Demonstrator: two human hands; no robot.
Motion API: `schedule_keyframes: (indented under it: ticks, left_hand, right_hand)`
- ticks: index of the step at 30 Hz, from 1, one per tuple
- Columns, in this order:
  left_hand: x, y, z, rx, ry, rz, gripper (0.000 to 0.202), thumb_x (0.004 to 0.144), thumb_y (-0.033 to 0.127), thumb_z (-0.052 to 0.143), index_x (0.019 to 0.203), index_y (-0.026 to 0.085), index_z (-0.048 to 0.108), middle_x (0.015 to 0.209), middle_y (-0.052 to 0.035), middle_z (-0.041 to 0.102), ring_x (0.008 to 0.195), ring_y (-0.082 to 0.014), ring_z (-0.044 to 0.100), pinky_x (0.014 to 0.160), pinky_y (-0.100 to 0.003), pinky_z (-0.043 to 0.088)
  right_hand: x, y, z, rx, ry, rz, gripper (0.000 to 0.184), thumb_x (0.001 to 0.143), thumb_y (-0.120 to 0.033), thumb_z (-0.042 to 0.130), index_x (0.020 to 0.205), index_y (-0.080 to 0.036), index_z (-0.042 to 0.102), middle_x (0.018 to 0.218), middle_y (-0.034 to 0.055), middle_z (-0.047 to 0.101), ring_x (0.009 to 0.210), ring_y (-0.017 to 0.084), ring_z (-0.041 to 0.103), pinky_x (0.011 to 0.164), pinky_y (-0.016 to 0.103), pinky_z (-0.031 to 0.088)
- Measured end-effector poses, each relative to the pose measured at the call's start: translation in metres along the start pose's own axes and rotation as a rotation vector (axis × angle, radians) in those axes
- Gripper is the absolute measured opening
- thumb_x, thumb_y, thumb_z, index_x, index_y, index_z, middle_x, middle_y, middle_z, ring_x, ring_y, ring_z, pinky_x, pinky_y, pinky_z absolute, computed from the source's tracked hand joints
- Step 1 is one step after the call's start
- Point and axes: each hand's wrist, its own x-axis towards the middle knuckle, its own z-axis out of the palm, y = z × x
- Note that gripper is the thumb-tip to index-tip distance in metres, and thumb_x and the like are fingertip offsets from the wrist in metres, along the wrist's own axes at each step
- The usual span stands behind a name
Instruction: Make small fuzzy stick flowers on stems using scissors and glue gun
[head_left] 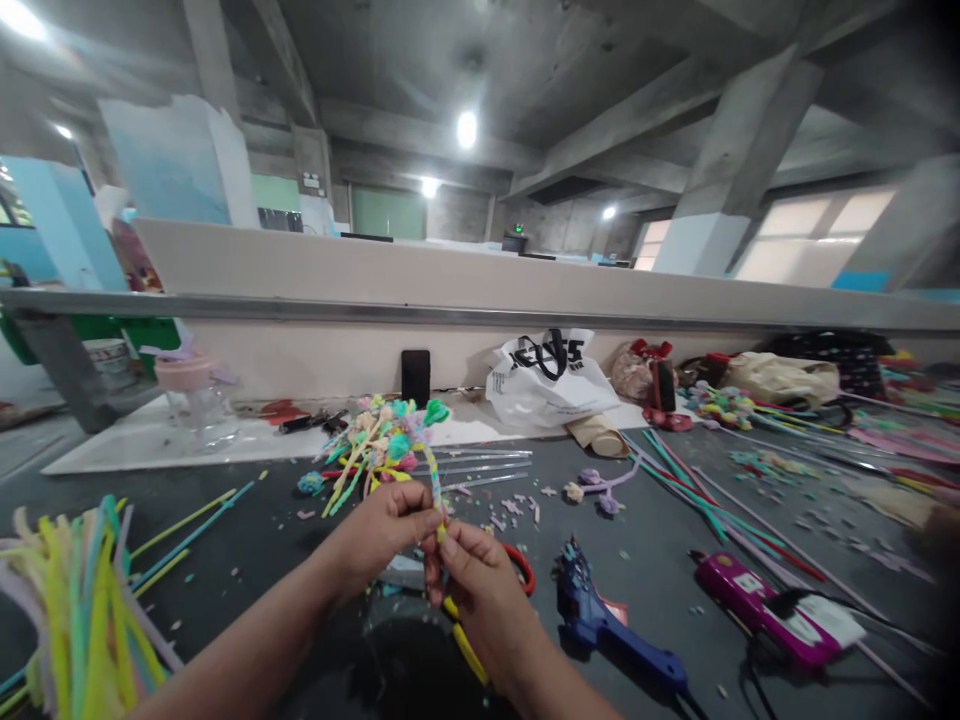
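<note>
My left hand and my right hand meet over a dark table. Both pinch a thin twisted pipe cleaner stem in pastel colours, which rises from my fingers to a teal pompom flower. A yellow length of the stem hangs below my right hand. Just beyond my hands lies a pile of finished pipe cleaner flowers in pink, teal and yellow.
A bundle of loose pipe cleaners lies at the left edge. A blue glue gun and a purple glue gun lie to the right. Red-handled scissors sit behind my right hand. A white bag, long sticks and a low wall stand farther back.
</note>
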Motion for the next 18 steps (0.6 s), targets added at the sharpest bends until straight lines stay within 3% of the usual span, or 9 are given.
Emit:
schedule_keyframes:
  ticks: [7,10,13,16,18]
  left_hand:
    - [0.001,0.002,-0.002,0.138,0.035,0.060,0.029,0.073,0.037,0.060,0.057,0.016,0.049,0.053,0.0045,0.049,0.052,-0.0094,0.046,0.053,-0.021,0.035]
    - [0.002,0.004,-0.004,0.141,-0.006,0.066,0.025,0.071,0.036,0.062,0.062,0.015,0.054,0.064,0.0022,0.052,0.059,-0.0107,0.047,0.059,-0.022,0.037]
    - [0.003,0.004,-0.004,0.184,0.029,0.064,0.022,0.071,0.034,0.060,0.063,0.014,0.055,0.063,0.0024,0.051,0.061,-0.0113,0.046,0.059,-0.023,0.036]
    - [0.004,0.001,-0.003,0.275,0.116,0.075,0.024,0.075,0.031,0.056,0.058,0.015,0.049,0.055,0.0050,0.044,0.056,-0.0099,0.041,0.054,-0.021,0.032]
    - [0.005,0.001,-0.005,0.325,0.185,0.104,0.026,0.076,0.031,0.055,0.057,0.016,0.047,0.054,0.0057,0.042,0.054,-0.0092,0.039,0.053,-0.021,0.031]
  right_hand:
    - [0.000,0.005,-0.002,0.137,-0.060,0.079,0.024,0.074,-0.034,0.064,0.071,-0.011,0.059,0.053,-0.0042,0.052,0.033,0.000,0.028,0.039,0.018,0.019]
    - [0.001,0.005,-0.003,0.147,-0.059,0.075,0.024,0.075,-0.034,0.064,0.071,-0.011,0.059,0.051,-0.0048,0.051,0.032,0.000,0.026,0.038,0.018,0.017]
    - [0.003,0.006,-0.004,0.136,-0.042,0.066,0.025,0.073,-0.036,0.065,0.071,-0.011,0.059,0.051,-0.0052,0.051,0.031,0.000,0.027,0.038,0.017,0.019]
    - [0.005,0.010,-0.005,-0.011,0.001,0.070,0.029,0.076,-0.041,0.060,0.070,-0.013,0.055,0.050,-0.0065,0.047,0.032,0.001,0.028,0.038,0.018,0.022]
    - [0.007,0.011,-0.008,-0.333,0.043,0.078,0.030,0.081,-0.044,0.049,0.071,-0.016,0.051,0.050,-0.0074,0.043,0.033,0.003,0.029,0.037,0.018,0.023]
